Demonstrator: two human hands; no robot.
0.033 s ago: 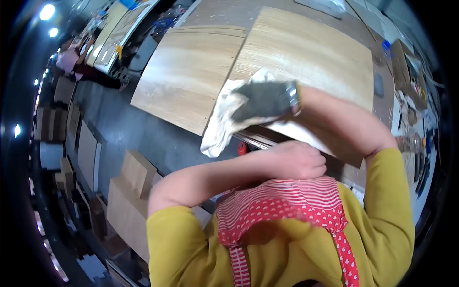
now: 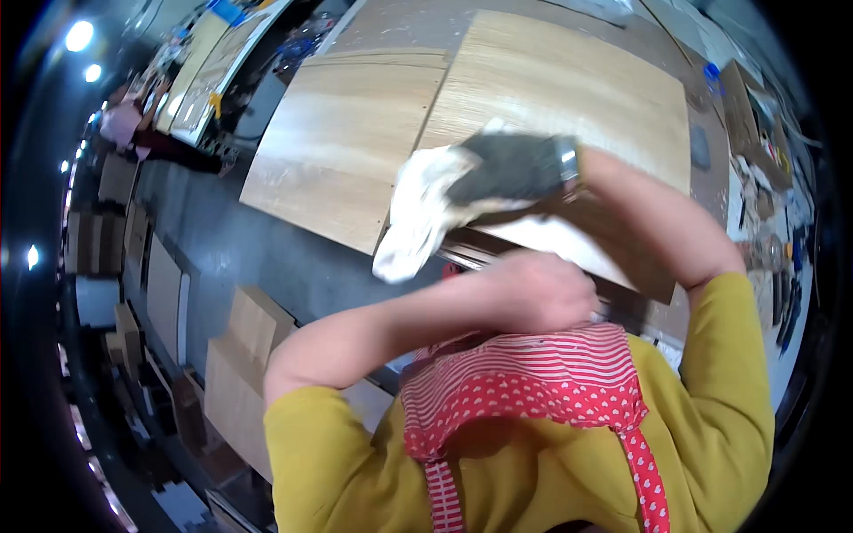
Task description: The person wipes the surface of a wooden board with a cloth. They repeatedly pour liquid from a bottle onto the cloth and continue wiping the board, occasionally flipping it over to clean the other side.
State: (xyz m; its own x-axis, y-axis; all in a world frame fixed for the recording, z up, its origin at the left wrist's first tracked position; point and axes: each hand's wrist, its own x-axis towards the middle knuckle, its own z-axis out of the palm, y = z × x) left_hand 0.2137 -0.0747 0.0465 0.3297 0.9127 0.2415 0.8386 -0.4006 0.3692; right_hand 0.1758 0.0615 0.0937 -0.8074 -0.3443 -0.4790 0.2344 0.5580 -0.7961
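The large panel (image 2: 569, 80) is pale plywood, a flat slab with straight sides, fine grain and a white sheen where light strikes it. At its near left corner is the white cloth (image 2: 416, 200), soft, crumpled and bunched into loose folds, with 1 end drooping past the corner. The right hand (image 2: 508, 171), in a dark grey fabric glove with a matte surface, is closed on that cloth over the same corner; its fingers are clamped on the folds, though blur and cloth hide the tips. A shiny metal wristband (image 2: 568, 165) circles the wrist above the large panel.

The left hand (image 2: 546, 293), bare, sits just on the near side of the large panel, fingers together and folded into a rounded fist, its outline smeared by blur. Below it, farther from the large panel, bulges a cotton apron (image 2: 524, 382) printed with red and white stripes and small pale motifs.

Along the large panel's left side, across a thin dark seam, lies a 2nd panel (image 2: 342, 133), also plywood, with small dark dots near the seam. Slim metal rails (image 2: 469, 255) gleam under the large panel's near edge. Well apart to its left, boxy wooden pieces (image 2: 258, 333) stand on the smooth grey floor (image 2: 213, 240).
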